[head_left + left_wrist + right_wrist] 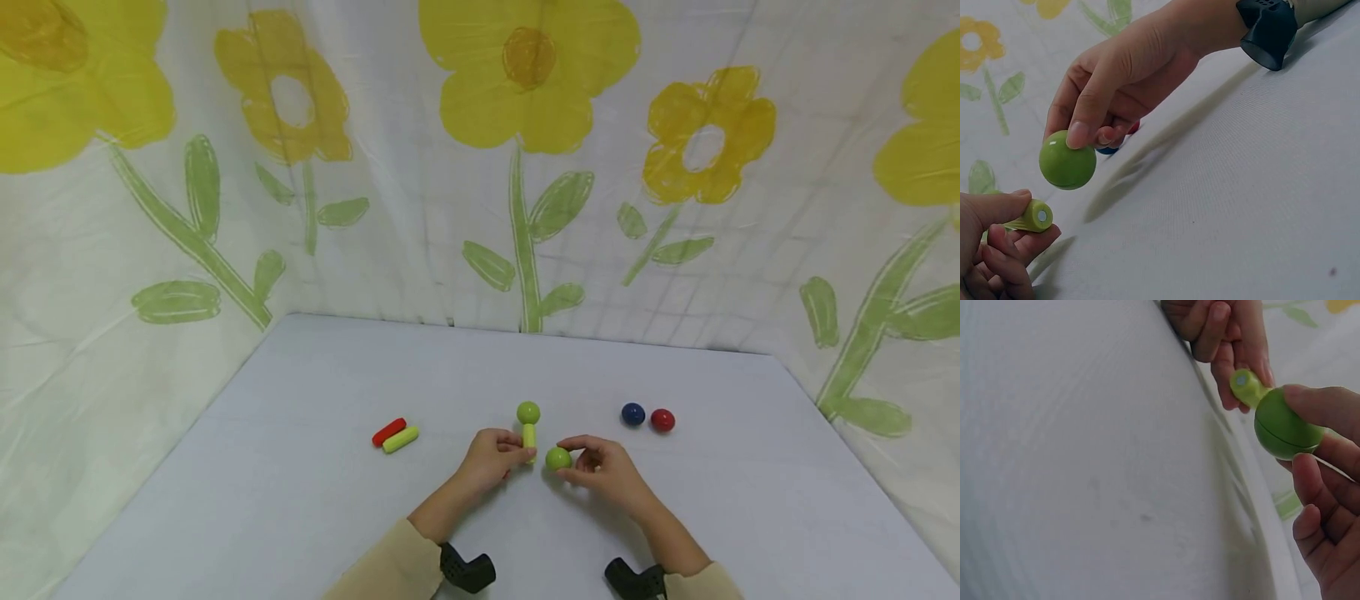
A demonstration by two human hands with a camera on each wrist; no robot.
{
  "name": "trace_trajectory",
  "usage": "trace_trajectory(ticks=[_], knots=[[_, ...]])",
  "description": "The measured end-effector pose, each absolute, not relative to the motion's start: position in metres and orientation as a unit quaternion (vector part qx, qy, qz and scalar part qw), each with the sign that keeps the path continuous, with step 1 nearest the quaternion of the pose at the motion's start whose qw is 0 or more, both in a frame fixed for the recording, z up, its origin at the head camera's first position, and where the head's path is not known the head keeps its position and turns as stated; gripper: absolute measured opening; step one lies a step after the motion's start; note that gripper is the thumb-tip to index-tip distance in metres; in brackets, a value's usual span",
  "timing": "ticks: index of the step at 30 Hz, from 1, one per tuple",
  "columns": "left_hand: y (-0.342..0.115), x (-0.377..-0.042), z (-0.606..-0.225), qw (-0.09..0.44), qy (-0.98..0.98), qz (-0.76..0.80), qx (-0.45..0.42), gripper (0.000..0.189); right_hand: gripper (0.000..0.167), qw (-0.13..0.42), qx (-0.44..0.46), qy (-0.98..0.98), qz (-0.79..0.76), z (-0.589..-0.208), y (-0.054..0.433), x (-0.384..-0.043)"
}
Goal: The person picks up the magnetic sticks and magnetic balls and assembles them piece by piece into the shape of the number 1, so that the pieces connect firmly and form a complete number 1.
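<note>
Between its thumb and fingers my left hand [491, 457] pinches a yellow-green rod [529, 437]. A green ball [528, 412] sits at the rod's far end in the head view. The rod's near end [1042, 215] shows a small pale disc in the left wrist view. My right hand [600, 468] grips a second green ball [558, 458] by its fingertips. That ball [1067, 160] is apart from the rod, a short way off its near end. A thin seam runs round the ball in the right wrist view. Something small and red shows beneath my left hand, mostly hidden.
To the left on the white table [322, 500] lie a red rod [389, 432] and another yellow-green rod [401, 439], side by side. A dark blue ball [633, 414] and a red ball [663, 420] rest at the right. Behind the table hangs a flowered cloth [405, 250].
</note>
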State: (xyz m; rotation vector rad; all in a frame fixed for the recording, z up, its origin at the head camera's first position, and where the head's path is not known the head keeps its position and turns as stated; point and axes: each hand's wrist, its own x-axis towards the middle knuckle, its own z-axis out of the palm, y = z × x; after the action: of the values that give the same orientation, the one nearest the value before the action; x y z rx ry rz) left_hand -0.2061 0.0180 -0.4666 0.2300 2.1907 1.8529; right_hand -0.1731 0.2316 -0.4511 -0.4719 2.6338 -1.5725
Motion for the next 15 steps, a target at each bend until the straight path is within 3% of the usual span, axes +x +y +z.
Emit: trace_trajectory(ticks=[15], knots=[[0.015,-0.205,-0.465,0.133,0.748,0.645,0.079,0.022,0.035,0.037,-0.186,0.83,-0.524,-0.452,0.216,-0.166]])
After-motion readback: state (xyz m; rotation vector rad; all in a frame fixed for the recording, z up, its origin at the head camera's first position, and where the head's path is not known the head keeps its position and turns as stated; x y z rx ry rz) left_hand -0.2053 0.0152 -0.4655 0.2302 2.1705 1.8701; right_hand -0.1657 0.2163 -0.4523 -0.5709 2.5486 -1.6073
